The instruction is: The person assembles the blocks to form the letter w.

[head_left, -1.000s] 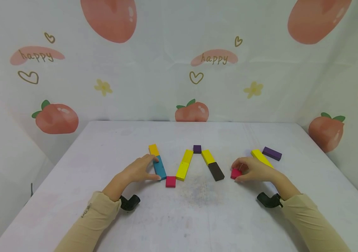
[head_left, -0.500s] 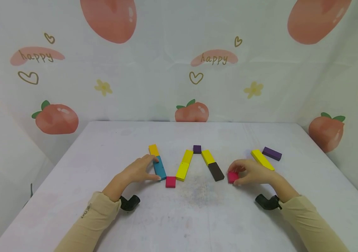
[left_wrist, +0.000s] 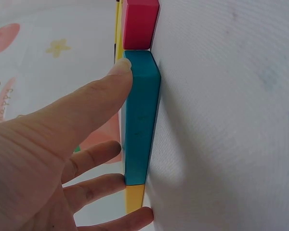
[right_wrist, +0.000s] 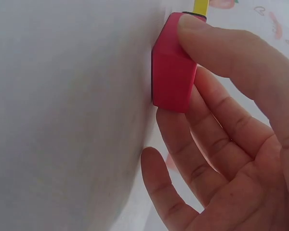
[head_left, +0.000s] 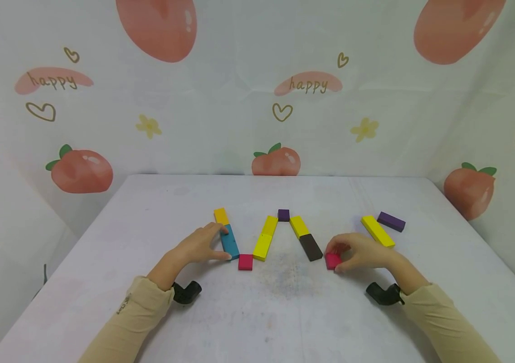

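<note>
My left hand [head_left: 199, 246] rests at the blue block [head_left: 230, 242]. In the left wrist view its thumb lies on one end of the blue block and the fingers spread loosely along it. Beyond that block's far end is an orange block [head_left: 221, 216], and at its near end a red block [head_left: 246, 262]. My right hand [head_left: 363, 250] pinches a second red block [head_left: 332, 261] on the table. Thumb and fingers bracket this red block in the right wrist view. Its far edge is right by the near end of a black block [head_left: 311, 247].
Two yellow blocks [head_left: 263, 245] slant up to a small purple block [head_left: 283, 215]. Another yellow block [head_left: 299, 227] slants down to the black one, making a zigzag. Behind my right hand lie a loose yellow block [head_left: 377, 231] and a long purple block [head_left: 391, 221]. A printed cloth backs the table.
My right hand has slid the red block left and toward the near side, up to the end of the black block. The left hand has stayed in place.
</note>
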Motion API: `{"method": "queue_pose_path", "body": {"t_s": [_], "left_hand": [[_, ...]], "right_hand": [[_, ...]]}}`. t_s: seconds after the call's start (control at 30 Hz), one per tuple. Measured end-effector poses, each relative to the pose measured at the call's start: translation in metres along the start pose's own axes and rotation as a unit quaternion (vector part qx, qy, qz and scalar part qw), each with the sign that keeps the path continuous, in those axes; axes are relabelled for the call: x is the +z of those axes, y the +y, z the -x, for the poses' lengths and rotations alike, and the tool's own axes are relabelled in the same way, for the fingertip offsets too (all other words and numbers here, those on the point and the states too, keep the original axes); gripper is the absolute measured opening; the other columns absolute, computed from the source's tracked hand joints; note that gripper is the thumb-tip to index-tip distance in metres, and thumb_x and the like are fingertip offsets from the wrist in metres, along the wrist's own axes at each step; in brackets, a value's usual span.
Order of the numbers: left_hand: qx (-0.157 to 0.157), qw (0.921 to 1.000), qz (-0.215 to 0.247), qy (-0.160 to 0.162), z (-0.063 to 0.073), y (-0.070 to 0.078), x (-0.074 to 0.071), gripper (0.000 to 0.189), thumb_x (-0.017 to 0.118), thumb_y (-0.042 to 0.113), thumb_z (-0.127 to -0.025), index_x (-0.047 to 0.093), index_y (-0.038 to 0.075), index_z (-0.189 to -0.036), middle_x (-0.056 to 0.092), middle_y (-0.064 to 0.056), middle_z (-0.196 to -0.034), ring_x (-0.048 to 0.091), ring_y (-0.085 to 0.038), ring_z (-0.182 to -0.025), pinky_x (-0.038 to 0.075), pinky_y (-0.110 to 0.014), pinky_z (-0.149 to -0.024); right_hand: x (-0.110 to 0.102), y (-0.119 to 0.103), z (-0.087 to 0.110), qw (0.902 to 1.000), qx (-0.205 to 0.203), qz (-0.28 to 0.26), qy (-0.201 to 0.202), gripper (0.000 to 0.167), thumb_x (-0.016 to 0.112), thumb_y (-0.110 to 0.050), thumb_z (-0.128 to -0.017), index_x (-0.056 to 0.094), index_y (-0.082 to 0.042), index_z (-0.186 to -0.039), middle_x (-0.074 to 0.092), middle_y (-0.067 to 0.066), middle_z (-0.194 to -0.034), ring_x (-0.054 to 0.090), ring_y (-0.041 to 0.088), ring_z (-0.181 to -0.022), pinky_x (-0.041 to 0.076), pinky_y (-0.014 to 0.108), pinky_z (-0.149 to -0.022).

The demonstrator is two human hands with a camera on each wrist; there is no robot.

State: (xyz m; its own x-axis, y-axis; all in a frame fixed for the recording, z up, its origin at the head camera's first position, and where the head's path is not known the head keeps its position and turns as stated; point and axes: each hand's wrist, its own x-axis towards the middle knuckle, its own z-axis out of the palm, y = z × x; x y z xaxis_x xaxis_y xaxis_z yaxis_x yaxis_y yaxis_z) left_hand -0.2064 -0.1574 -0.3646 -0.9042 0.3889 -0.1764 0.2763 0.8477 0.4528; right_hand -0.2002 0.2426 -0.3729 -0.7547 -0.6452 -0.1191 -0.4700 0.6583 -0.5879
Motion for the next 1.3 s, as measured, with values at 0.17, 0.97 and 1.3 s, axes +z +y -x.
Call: {"method": "queue_pose_path", "body": {"t_s": [0.17,0.97,1.3], "left_hand": [[-0.002,1.0,0.001,-0.002,-0.0003,0.0,-0.0001,0.057,0.073,0.034,-0.079,0.051,0.008,-0.125,0.047,-0.017,-0.135,0.047,-0.033,-0.116,0.039,-0.051,-0.104],[0.018,0.9998,-0.005,0.003,-0.0001,-0.0022,0.0012,0.058,0.073,0.036,-0.079,0.051,0.006,-0.123,0.049,-0.017,-0.132,0.049,-0.031,-0.112,0.041,-0.05,-0.101],[0.016,0.9999,-0.005,0.003,0.0006,-0.0015,0.0007,0.058,0.073,0.036,-0.079,0.051,0.007,-0.123,0.049,-0.016,-0.133,0.049,-0.031,-0.112,0.041,-0.049,-0.101]], "right_hand": [[0.001,-0.0013,-0.0013,1.0,0.001,0.001,-0.004,0.03,0.076,-0.023,-0.077,0.062,-0.014,-0.102,0.065,-0.004,-0.099,0.056,0.009,-0.091,0.051,0.025,-0.088],[0.0029,-0.0019,-0.0036,0.9999,-0.006,-0.014,-0.006,0.031,0.076,-0.022,-0.076,0.061,-0.012,-0.101,0.064,-0.005,-0.095,0.054,0.003,-0.086,0.049,0.023,-0.087],[0.0029,-0.0033,-0.0035,0.9999,-0.001,-0.013,-0.007,0.032,0.076,-0.021,-0.076,0.061,-0.012,-0.102,0.064,-0.005,-0.093,0.053,0.004,-0.085,0.049,0.022,-0.085]]}}
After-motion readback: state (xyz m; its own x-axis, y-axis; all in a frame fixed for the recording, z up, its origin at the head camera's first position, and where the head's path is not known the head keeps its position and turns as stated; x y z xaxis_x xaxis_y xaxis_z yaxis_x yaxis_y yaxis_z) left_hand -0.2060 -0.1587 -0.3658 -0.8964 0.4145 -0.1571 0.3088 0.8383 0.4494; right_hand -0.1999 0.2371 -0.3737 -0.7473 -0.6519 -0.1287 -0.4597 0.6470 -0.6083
